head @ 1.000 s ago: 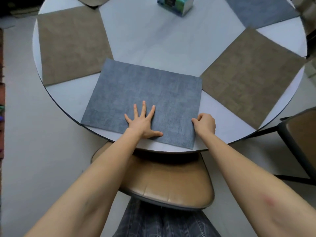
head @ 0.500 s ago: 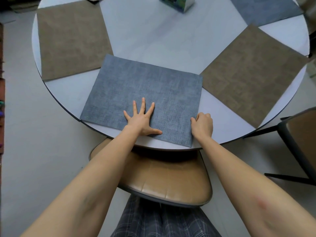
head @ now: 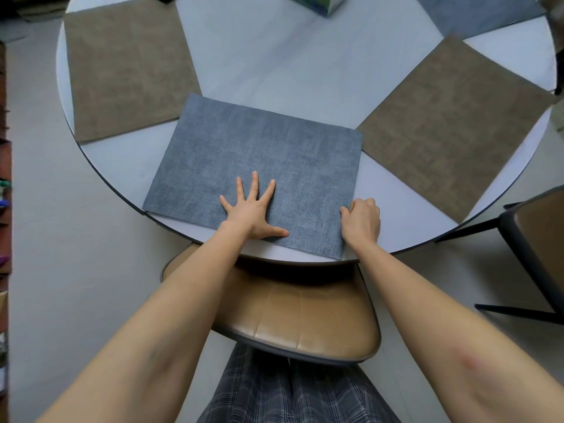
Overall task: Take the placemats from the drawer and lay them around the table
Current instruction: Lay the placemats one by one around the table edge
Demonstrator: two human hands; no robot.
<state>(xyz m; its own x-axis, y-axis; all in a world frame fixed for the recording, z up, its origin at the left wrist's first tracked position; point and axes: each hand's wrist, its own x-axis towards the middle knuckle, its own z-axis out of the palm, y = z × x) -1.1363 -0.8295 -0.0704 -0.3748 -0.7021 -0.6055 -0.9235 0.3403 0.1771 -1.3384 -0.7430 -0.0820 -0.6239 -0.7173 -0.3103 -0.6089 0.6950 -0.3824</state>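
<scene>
A blue placemat (head: 259, 148) lies flat at the near edge of the round white table (head: 290, 62). My left hand (head: 253, 212) presses flat on its near half, fingers spread. My right hand (head: 361, 221) has its fingers curled at the mat's right edge, near the front corner, and pinches that edge. A brown placemat (head: 128, 68) lies to the left and another brown placemat (head: 451, 126) to the right. A second blue placemat (head: 479, 13) lies at the far right.
A green-and-blue box (head: 317, 3) stands at the table's far middle. A tan padded chair seat (head: 293, 315) is tucked under the near edge, between my arms. A dark-framed chair (head: 537, 239) stands at the right. Light floor lies to the left.
My right hand has slid slightly toward me along the mat's right edge. The left hand stays flat on the blue placemat, which has barely moved.
</scene>
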